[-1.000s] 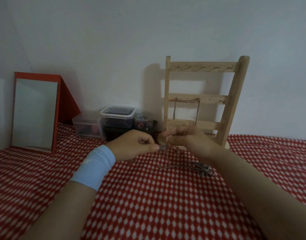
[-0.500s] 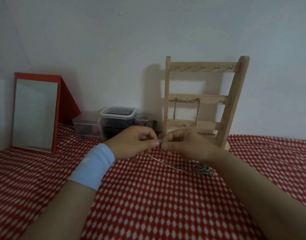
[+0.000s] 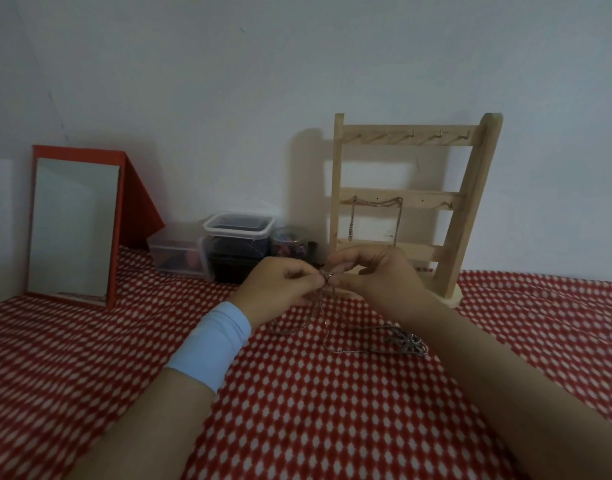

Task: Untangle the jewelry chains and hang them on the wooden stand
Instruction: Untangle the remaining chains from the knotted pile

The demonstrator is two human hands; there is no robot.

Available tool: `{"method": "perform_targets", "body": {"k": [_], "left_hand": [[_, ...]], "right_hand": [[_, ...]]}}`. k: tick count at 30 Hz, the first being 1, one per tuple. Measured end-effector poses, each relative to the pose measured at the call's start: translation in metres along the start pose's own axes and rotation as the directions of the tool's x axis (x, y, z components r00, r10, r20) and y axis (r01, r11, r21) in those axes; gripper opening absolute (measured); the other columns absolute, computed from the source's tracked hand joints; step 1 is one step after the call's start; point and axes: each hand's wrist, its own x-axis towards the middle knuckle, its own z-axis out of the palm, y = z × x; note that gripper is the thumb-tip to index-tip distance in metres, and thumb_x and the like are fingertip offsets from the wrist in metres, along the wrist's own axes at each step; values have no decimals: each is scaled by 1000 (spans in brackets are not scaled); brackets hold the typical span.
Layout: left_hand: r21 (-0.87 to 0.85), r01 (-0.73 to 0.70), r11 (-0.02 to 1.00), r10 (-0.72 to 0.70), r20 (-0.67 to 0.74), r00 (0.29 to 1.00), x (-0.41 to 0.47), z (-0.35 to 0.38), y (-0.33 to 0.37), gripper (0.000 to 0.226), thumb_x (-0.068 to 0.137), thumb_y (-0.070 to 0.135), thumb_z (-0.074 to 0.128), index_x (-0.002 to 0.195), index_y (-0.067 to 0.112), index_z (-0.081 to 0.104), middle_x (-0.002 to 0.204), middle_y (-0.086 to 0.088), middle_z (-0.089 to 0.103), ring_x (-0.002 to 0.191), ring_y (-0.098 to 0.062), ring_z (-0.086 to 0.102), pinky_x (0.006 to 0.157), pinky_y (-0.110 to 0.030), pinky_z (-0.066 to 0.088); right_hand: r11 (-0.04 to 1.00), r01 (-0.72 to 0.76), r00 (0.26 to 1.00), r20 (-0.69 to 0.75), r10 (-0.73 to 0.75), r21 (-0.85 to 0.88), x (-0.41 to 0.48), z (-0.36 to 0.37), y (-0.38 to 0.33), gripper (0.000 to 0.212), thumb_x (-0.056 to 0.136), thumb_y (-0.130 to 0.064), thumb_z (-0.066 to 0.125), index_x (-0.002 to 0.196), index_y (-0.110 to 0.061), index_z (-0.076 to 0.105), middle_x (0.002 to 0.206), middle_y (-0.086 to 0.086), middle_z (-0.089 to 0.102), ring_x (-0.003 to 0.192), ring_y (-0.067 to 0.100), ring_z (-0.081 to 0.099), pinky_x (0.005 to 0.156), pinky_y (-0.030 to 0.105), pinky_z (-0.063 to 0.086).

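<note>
My left hand and my right hand meet fingertip to fingertip just above the cloth, both pinching the top of a thin silver chain. The chain drops from the pinch to the cloth and runs right to a tangled clump of chains beside my right forearm. Behind my hands stands the wooden stand, ladder-shaped, with three rails of hooks. One chain hangs draped across its middle rail.
A red-framed mirror leans at the back left. Clear plastic boxes and a small jar sit against the wall left of the stand. The red and white patterned cloth covers the surface.
Both hands have stayed together at the same spot, working the chain's end between the fingertips. The hanging strand has shifted and now falls more steeply to the cloth.
</note>
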Motion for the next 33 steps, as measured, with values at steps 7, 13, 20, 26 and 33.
{"method": "perform_targets", "body": {"k": [7,13,20,26,33], "left_hand": [[-208,-49,977,57,31,998,-3,1,1,29,90,4,66,112,22,69,85,-6,75,74,-21,73,68,-33,60],[171,-246,954,264,-88,961,4,-7,-2,8,85,21,73,84,29,75,94,6,68,88,-6,65,78,-24,55],[74,-203,976,204,-10,979,3,-1,6,13,95,21,61,85,23,68,73,11,68,68,-4,63,70,-18,52],[60,-119,991,115,76,991,2,1,8,15,97,20,57,83,18,64,52,15,56,49,-1,48,56,-23,44],[-82,26,996,-21,68,997,1,-1,5,20,97,26,58,83,15,68,52,15,57,51,1,54,65,-25,46]], "right_hand": [[983,-58,998,37,52,172,0,-4,-2,21,83,2,78,98,-13,77,87,3,78,75,12,74,72,22,60],[999,-42,999,13,42,0,2,-3,2,3,85,-18,79,87,-16,80,85,-3,79,84,12,74,87,31,60],[998,-58,989,136,52,40,-4,-2,-10,10,88,-26,77,92,-18,82,89,-1,79,87,17,75,86,36,61],[993,-91,982,160,103,-80,-3,-2,-9,8,90,-18,75,92,-19,83,87,-6,80,86,12,75,88,33,61],[983,-39,990,129,63,-179,-3,-1,-9,11,92,-17,73,87,-18,84,83,-10,79,80,6,74,80,25,61]]}}
